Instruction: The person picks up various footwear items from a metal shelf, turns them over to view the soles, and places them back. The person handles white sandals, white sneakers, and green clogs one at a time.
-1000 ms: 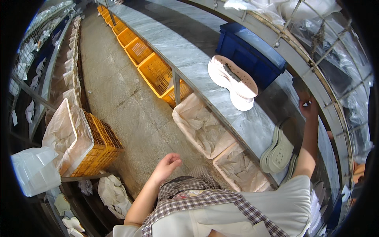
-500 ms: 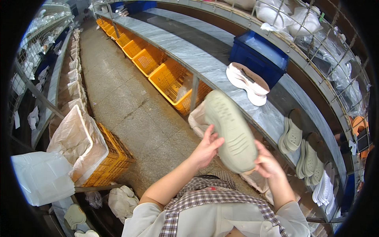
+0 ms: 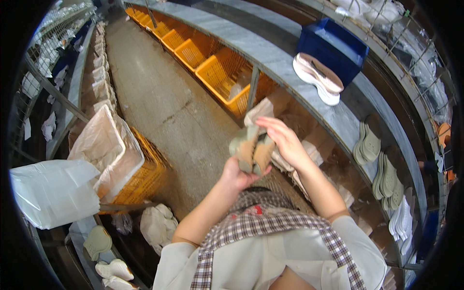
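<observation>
In front of my apron I hold a pair of grey-green shoe soles [image 3: 245, 151], turned end-on so that their tan inner faces and a dark gap between them show. My left hand [image 3: 237, 175] is closed around their near end, with the thumb on the left sole. My right hand [image 3: 286, 142] grips the pair from the right, its fingers laid over the far end; the thumb is hidden. To the right, a white sole with a pinkish top [image 3: 319, 79] rests on the grey shelf [image 3: 285, 72].
A blue bin [image 3: 333, 48] stands behind the white sole. Stacked green soles [image 3: 386, 181] and white soles [image 3: 401, 222] line the right shelf. Yellow crates [image 3: 224, 79] sit below it. At left are a lined crate [image 3: 137, 176], a plastic bag [image 3: 55, 191] and more soles [image 3: 98, 241].
The soles have turned from showing one broad ridged underside to showing their ends and tan inner faces. My right hand has moved up and left, from their near end to their far end.
</observation>
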Demonstrator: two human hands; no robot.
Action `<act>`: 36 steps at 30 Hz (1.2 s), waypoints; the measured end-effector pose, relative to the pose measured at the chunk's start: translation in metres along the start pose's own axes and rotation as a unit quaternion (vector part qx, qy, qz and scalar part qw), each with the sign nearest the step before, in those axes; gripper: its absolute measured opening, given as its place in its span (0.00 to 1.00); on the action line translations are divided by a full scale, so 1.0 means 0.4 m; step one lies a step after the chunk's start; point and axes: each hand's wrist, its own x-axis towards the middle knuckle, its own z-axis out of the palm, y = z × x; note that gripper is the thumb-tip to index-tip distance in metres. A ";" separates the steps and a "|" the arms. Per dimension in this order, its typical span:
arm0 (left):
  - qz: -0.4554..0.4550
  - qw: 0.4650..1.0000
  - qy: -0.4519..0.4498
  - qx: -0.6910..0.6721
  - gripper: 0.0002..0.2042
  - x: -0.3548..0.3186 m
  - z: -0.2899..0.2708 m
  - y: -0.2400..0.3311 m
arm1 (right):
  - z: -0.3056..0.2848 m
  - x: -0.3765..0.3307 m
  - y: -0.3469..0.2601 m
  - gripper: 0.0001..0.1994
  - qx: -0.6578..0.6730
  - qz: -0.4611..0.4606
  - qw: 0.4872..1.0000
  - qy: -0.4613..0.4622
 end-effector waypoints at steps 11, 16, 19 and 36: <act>0.018 0.999 -0.003 -0.045 0.22 -0.029 0.012 -0.023 | 0.028 0.003 -0.028 0.16 0.111 0.064 0.992 -0.003; 0.009 0.992 -0.070 -0.101 0.21 -0.015 -0.011 -0.031 | 0.021 -0.007 -0.029 0.21 -0.005 -0.027 0.999 -0.025; 0.025 0.978 -0.165 -0.123 0.23 -0.013 -0.025 -0.012 | 0.030 -0.022 -0.037 0.24 0.185 -0.061 0.981 0.017; 0.200 0.939 -0.268 0.082 0.28 -0.024 -0.007 0.086 | 0.017 -0.070 -0.057 0.26 0.396 0.159 0.903 -0.043</act>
